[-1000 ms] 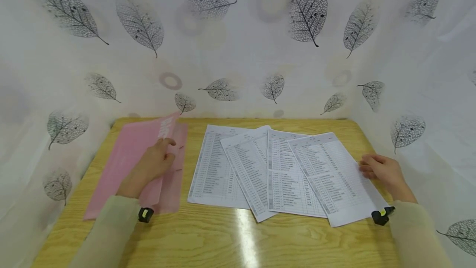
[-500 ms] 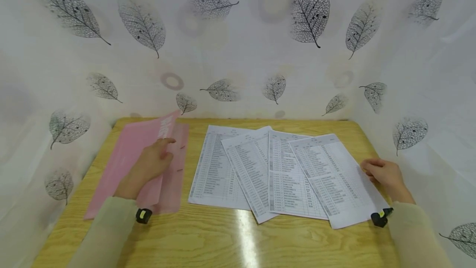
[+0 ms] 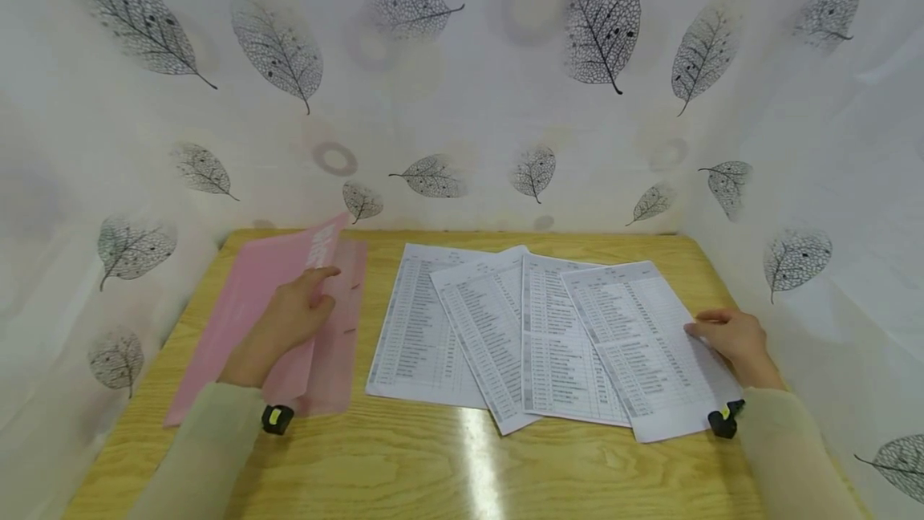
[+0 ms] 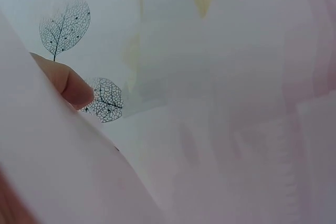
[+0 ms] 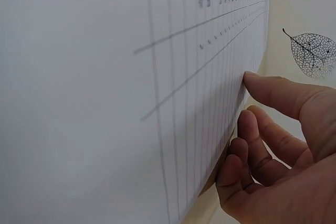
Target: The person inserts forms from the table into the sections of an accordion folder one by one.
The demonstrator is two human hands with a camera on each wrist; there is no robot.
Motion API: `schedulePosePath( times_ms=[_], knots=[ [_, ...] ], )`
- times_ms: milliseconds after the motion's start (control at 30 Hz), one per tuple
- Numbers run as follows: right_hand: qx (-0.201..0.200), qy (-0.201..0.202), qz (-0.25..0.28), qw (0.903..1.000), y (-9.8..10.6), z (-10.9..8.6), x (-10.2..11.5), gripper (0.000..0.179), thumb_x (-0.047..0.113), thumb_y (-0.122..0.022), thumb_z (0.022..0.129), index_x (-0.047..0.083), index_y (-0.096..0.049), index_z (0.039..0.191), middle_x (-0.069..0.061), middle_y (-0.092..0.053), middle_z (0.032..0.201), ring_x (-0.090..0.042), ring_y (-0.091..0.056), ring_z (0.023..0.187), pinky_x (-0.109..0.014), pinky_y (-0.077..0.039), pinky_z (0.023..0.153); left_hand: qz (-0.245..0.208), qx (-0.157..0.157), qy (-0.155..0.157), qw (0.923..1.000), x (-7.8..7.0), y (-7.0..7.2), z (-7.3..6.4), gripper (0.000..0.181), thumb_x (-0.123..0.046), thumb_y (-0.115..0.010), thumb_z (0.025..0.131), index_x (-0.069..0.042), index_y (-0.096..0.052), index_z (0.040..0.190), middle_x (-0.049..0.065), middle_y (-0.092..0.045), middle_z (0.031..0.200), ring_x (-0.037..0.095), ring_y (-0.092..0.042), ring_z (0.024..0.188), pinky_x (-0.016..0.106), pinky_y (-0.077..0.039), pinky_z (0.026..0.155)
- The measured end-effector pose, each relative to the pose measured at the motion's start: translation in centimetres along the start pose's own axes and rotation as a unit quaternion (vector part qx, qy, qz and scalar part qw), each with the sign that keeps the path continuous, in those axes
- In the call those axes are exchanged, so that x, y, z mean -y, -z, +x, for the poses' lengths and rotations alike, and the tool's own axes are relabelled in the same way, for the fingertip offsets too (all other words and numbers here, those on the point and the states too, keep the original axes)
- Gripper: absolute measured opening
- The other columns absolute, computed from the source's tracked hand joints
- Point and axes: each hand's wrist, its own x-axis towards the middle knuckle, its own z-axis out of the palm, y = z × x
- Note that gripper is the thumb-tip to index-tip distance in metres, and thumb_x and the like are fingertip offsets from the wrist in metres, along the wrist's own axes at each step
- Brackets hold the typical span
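Observation:
At the left of the head view lies a pink translucent folder [image 3: 249,295] with its cover raised. My left hand [image 3: 281,327] holds that cover by its free edge. In the left wrist view, a fingertip [image 4: 76,90] shows over the edge of the pale cover. To the right, my right hand [image 3: 735,341] pinches the right edge of the rightmost printed sheet [image 3: 635,343]. The right wrist view shows the thumb on top of this sheet [image 5: 105,103] and the other fingers curled under its edge.
More printed sheets [image 3: 422,327] lie fanned and overlapping on the wooden table [image 3: 404,464], between the folder and the right hand. A white curtain [image 3: 469,87] with leaf prints encloses the table at the back and both sides.
My right hand has moved in to the left and taken hold of the rightmost sheet's edge; the sheet's near end has shifted slightly left. My left hand keeps the folder cover raised.

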Motion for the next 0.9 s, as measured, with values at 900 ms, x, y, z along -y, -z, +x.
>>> schedulePosePath(
  times_ms=[900],
  knots=[
    [-0.022, -0.02, -0.045, 0.9986, -0.4, -1.1, 1.5, 0.055, 0.031, -0.079, 0.092, -0.018, -0.068, 0.115, -0.037, -0.063, 0.117, -0.04, -0.059, 0.096, -0.032, -0.044, 0.065, -0.004, -0.005, 0.001, 1.0, 0.1, 0.5, -0.1, 0.053, -0.01, -0.053, 0.099, -0.003, -0.052, 0.152, 0.0, -0.036, 0.062, 0.011, -0.032, 0.049, 0.03, -0.035, 0.047]
  ],
)
